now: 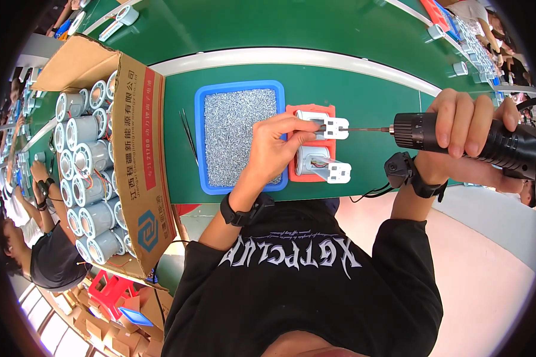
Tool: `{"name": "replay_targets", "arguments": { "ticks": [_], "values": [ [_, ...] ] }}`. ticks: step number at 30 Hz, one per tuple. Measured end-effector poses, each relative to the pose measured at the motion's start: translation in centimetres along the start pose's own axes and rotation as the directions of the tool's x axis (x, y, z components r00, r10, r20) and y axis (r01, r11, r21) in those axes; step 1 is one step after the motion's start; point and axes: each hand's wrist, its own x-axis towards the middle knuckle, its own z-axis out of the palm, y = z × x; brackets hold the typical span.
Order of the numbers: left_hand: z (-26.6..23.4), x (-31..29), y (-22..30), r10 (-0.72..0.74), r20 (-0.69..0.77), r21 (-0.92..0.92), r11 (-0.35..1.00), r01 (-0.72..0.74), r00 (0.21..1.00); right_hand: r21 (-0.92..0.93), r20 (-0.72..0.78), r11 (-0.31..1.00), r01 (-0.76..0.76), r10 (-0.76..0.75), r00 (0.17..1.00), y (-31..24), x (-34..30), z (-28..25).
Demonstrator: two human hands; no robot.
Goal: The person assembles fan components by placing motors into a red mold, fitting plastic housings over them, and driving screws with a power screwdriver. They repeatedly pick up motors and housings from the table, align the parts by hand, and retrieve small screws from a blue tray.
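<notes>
Pale floor (pixel 482 256) spreads right of a red stool (pixel 109 291) and, seemingly, windows (pixel 55 329).

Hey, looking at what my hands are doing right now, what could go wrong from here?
The bit of the black power screwdriver in your right hand points toward your left hand at the upper white part, so a slip might catch your fingers.

Your left forearm also crosses a corner of the blue tray in this view; a bump could perhaps scatter its small metal pieces.
</notes>
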Motion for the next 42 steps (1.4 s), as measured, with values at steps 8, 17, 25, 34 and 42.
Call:
{"name": "replay_targets", "arguments": {
  "ticks": [8, 17, 25, 34, 42],
  "values": [
    [-0.7, -0.1, 2.3, 0.041, 0.031, 0.118, 0.992, -0.045, 0.999, -0.004, -0.033, 0.999, 0.046, -0.046, 0.998, 0.1, -0.1, 1.2],
    [-12.3, 16.9, 8.7, -0.164, 0.187, 0.803, 0.594, -0.055, 0.969, 0.178, 0.119, 0.983, -0.048, 0.026, 0.992, 0.0, 1.2, -3.4],
    [-10.1, 40.0, -7.5, -0.020, 0.385, 0.872, 0.337, -0.356, 0.923, 0.425, -0.114, 0.900, 0.100, -0.056, 0.992, 2.8, 1.1, -5.7],
    [-8.7, 43.9, -16.8, -0.090, 0.250, 0.904, 0.378, -0.199, 0.964, 0.543, -0.174, 0.803, 0.244, -0.176, 0.969, 4.5, 0.8, -5.9],
    [-9.6, 38.0, -13.8, 0.247, -0.006, 0.946, 0.314, -0.074, 0.969, 0.596, 0.078, 0.773, -0.215, 0.211, 0.974, 3.7, -0.4, -5.9]
  ]
}}
